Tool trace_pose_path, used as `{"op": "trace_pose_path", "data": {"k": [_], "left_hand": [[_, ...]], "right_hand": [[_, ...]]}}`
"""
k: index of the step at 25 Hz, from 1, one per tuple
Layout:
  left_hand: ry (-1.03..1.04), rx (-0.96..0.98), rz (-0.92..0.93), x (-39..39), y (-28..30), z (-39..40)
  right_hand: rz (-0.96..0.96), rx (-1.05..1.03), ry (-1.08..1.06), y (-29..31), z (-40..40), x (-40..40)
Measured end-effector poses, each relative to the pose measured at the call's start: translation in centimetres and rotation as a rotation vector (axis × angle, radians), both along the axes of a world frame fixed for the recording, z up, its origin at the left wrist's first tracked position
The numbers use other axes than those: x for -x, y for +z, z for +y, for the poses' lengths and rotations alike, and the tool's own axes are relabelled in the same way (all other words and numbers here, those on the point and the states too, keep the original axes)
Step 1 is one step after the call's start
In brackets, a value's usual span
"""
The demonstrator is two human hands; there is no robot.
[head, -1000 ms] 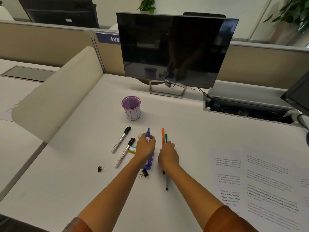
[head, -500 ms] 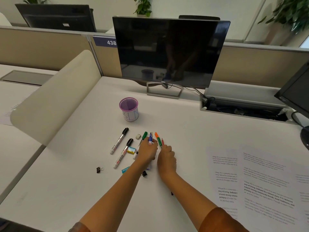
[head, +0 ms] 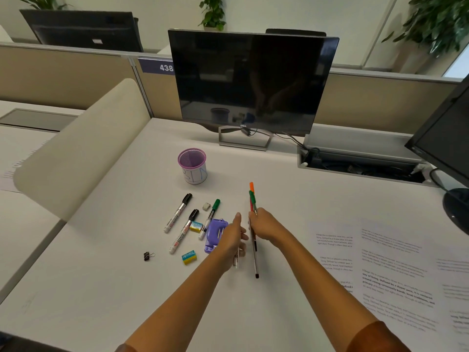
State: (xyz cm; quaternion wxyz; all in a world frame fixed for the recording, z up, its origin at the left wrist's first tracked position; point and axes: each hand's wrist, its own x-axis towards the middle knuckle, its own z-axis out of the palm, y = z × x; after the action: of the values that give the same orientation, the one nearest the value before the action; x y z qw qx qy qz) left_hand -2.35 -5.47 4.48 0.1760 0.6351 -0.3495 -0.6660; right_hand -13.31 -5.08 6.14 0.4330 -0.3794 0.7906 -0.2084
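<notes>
My right hand (head: pixel 265 224) grips a bundle of thin pens (head: pixel 252 196) with orange, green and red ends, held off the white desk (head: pixel 127 288) and pointing away from me. Just left of it, my left hand (head: pixel 233 237) has its thumb raised and its fingers curled round a white marker (head: pixel 236 261), whose lower end sticks out under the hand. A purple mesh pen cup (head: pixel 192 165) stands farther back, apart from both hands.
Left of my hands lie two black-capped markers (head: pixel 178 213), a green marker (head: pixel 210 217), a purple stapler-like tool (head: pixel 215 233), small erasers (head: pixel 189 257) and a binder clip (head: pixel 148 255). Printed sheets (head: pixel 380 262) cover the right side. A monitor (head: pixel 251 82) stands behind.
My right hand has lifted the thin pens off the desk and moved right. My hands have parted, uncovering the purple tool. The green marker now lies on the desk.
</notes>
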Motion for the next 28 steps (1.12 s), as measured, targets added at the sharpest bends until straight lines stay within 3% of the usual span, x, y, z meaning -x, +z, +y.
{"op": "trace_pose_path", "data": {"k": [6, 9, 13, 20, 28], "left_hand": [[0.000, -0.310, 0.398, 0.0, 0.3, 1.9], [0.074, -0.307, 0.417, 0.1, 0.3, 1.9], [0.178, -0.292, 0.480, 0.4, 0.3, 1.5], [0.121, -0.165, 0.428, 1.1, -0.2, 0.8], [0.142, 0.177, 0.299, 1.9, -0.9, -0.5]], "right_hand": [[-0.018, 0.087, -0.102, 2.4, 1.1, 0.0], [0.024, 0.103, -0.104, 3.4, 2.2, 0.0], [0.081, 0.044, 0.059, 4.3, 4.0, -1.1], [0.234, 0.011, 0.217, 5.3, 5.5, -1.9], [-0.010, 0.007, 0.050, 3.1, 6.4, 2.7]]}}
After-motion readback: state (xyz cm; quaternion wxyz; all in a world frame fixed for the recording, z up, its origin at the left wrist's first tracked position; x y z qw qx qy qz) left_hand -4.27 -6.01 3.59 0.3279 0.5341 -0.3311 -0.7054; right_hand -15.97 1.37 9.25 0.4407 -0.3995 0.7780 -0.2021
